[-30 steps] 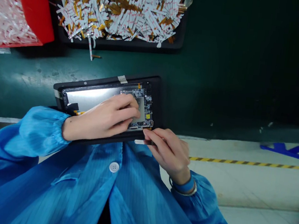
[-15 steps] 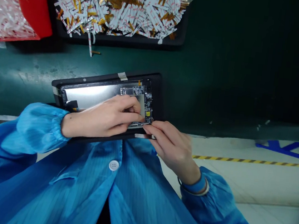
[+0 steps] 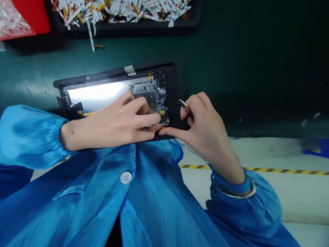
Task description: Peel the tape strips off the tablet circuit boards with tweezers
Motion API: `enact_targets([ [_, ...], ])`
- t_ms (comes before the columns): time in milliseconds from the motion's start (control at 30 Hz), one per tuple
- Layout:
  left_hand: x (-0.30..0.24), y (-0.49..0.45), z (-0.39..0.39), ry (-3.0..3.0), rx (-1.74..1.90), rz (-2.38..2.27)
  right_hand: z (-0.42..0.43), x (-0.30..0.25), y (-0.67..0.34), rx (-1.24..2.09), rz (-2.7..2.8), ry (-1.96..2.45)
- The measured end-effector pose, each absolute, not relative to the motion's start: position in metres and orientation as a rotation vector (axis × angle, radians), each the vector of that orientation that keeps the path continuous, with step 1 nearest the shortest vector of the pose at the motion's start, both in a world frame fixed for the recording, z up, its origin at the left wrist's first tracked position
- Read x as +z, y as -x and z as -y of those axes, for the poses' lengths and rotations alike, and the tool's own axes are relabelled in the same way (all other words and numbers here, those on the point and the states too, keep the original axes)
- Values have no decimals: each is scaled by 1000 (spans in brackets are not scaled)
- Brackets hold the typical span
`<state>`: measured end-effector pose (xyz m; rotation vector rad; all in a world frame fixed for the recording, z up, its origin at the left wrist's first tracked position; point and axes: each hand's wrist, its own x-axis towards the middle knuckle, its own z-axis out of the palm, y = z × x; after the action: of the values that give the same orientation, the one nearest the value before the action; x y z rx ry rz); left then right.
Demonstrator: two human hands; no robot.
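Note:
An opened tablet point(image 3: 96, 94), with a shiny silver back and a bare circuit board point(image 3: 162, 95) at its right end, lies in a black holder point(image 3: 175, 95). My left hand point(image 3: 123, 120) reaches across it, fingers bent and closed at the board's lower right corner; what they pinch is hidden. My right hand point(image 3: 208, 130) is beside the right end. Its curled fingers hold a slim metal tool point(image 3: 182, 102), of which only a shiny tip shows. The right thumb touches the tablet's lower edge by the left fingertips, where a small orange bit shows.
A black tray point(image 3: 151, 27) heaped with white and amber strips stands at the back. Left of it is a red bin point(image 3: 42, 14) of clear-white pieces. One strip point(image 3: 90, 35) hangs over the tray's front. The green tabletop point(image 3: 248, 69) ends close to my body.
My right hand has moved up and right from the tablet's lower corner, its fingers now curled round the metal tool. My left hand stays on the board. The view has shifted slightly.

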<state>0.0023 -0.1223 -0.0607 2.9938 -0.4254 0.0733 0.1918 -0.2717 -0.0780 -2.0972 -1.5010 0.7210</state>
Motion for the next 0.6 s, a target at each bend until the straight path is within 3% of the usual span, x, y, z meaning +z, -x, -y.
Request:
enact_targets([
  [133, -54, 3, 115, -3015, -5, 362, 272, -69, -203, 1012, 1423, 1903],
  [233, -43, 19, 92, -2927, 73, -14, 281, -65, -216, 1123, 1186, 1741],
  [367, -27, 53, 58, -2838, -51, -752, 280, -63, -251, 855, 760, 1753],
  [500, -33, 69, 44, -2944, -438, -743, 236, -69, -313, 743, 426, 1770],
  [600, -44, 69, 42, -2933, -421, -794, 182, -77, -364, 528, 447, 1904],
])
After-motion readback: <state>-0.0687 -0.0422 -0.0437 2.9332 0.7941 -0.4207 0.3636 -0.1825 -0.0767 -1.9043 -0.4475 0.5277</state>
